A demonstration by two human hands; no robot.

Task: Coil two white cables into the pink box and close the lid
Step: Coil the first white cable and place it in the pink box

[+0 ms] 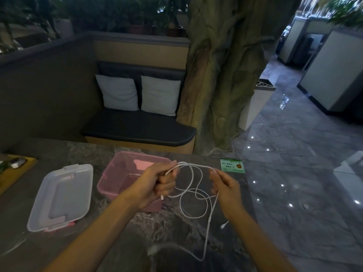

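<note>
Above a dark marbled counter (pixel 59 152), two bare forearms reaching in from the bottom edge. Left hand (pixel 159 182) curled into a fist around several gathered strands of a white cable (pixel 193 201), one plug end poking out below the fist. Right hand (pixel 225 185) just beside it, pinching the same cable between thumb and fingertips at the top of the loops. Loose coils hanging between the two hands, a long strand dropping from the right hand toward the counter's near edge. Second plug end (pixel 224 225) lying on the counter below the right hand. Pink box (pixel 117 177) open, directly behind the left hand and partly hidden by it. Clear lid (pixel 62 195) flat on the counter, left of the box. Small green card (pixel 232 165) near the counter's far right corner. Wooden tray (pixel 17 169) at far left. Beyond, a dark bench with two pale cushions (pixel 137 93) and a thick tree trunk (pixel 225 65).
</note>
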